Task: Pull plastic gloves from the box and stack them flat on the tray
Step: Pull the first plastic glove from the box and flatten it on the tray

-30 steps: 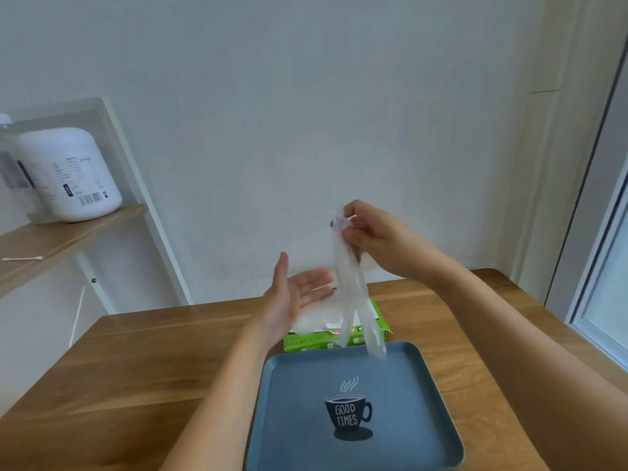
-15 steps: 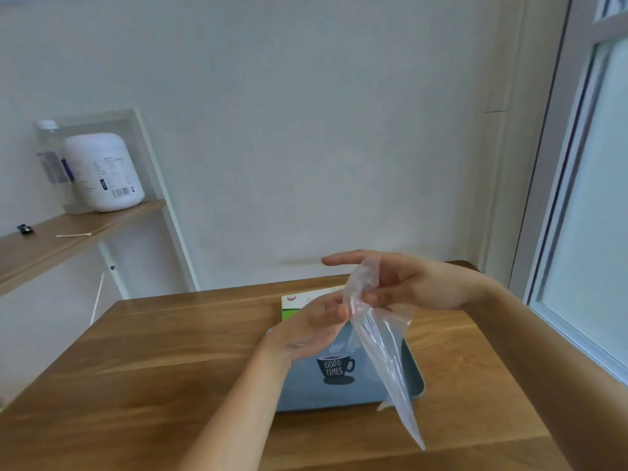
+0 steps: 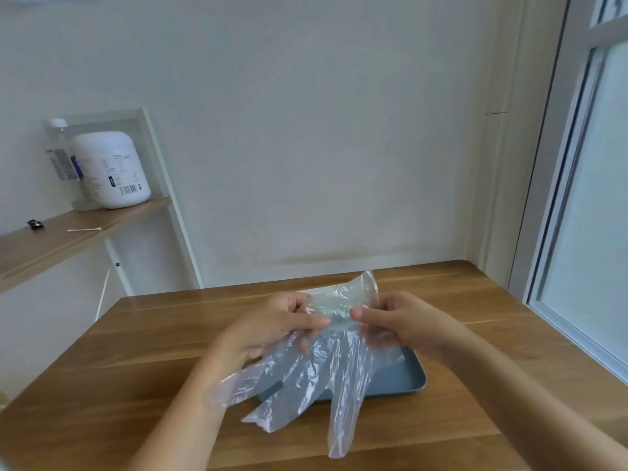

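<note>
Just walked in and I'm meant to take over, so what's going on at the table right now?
A person holds a clear plastic glove spread out between both hands. The left hand and right hand each pinch a side near the cuff. The glove's fingers hang down toward the person, over the near edge of the blue tray on the wooden table. The glove is not yet laid flat on the tray.

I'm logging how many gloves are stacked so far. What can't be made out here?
- Head view, what lies on the tray: the glove pinched by the left hand and right hand covers most of it.
- Head view, white jar label: too small to read.
- Head view, black item on shelf: too small to identify.
</note>
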{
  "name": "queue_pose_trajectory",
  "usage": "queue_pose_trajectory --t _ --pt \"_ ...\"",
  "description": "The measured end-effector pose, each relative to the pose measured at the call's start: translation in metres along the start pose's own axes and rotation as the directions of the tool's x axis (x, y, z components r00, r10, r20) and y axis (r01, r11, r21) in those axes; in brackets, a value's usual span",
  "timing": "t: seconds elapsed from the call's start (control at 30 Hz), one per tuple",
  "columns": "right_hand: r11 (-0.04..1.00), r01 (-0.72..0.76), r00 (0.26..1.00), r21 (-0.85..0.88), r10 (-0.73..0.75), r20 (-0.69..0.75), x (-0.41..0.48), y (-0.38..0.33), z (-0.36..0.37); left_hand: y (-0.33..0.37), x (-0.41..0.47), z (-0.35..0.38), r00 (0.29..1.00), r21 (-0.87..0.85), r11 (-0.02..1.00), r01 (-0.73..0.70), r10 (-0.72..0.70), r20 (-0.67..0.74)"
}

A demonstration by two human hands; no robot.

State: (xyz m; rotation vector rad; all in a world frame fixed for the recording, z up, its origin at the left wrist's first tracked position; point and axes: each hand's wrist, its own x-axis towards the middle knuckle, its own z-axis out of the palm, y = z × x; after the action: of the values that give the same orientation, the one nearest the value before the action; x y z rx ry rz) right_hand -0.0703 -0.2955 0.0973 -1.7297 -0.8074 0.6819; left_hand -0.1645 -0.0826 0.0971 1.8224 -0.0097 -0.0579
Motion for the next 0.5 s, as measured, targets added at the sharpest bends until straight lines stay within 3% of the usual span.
queue_pose_trajectory --t 0.13,0.23,0.3,0.4,0.5 --pt "0.999 0.048 0.975 0.018 -0.043 -0.219 0.033 0.022 0.024 0.0 0.0 -0.029 0.986 0.269 0.95 0.159 -0.137 -0.1" --pt "0.999 0.03 0.971 -0.028 -0.036 -0.238 0.051 0.037 0.028 -0.003 0.005 -0.054 0.951 0.424 0.865 0.267 -0.166 -0.26" --pt "0.996 0.042 0.974 -0.076 -0.058 -0.219 0.059 0.04 0.025 -0.006 0.01 -0.064 0.941 0.433 0.855 0.285 -0.164 -0.296" --pt "0.952 0.099 0.958 -0.291 -0.171 -0.231 0.072 0.028 0.011 -0.007 0.02 -0.073 0.911 0.393 0.895 0.21 -0.033 -0.412" --pt "0.881 0.202 0.891 -0.429 -0.347 -0.294 0.079 0.008 -0.001 0.005 0.024 -0.075 0.821 0.544 0.839 0.028 0.291 -0.491"
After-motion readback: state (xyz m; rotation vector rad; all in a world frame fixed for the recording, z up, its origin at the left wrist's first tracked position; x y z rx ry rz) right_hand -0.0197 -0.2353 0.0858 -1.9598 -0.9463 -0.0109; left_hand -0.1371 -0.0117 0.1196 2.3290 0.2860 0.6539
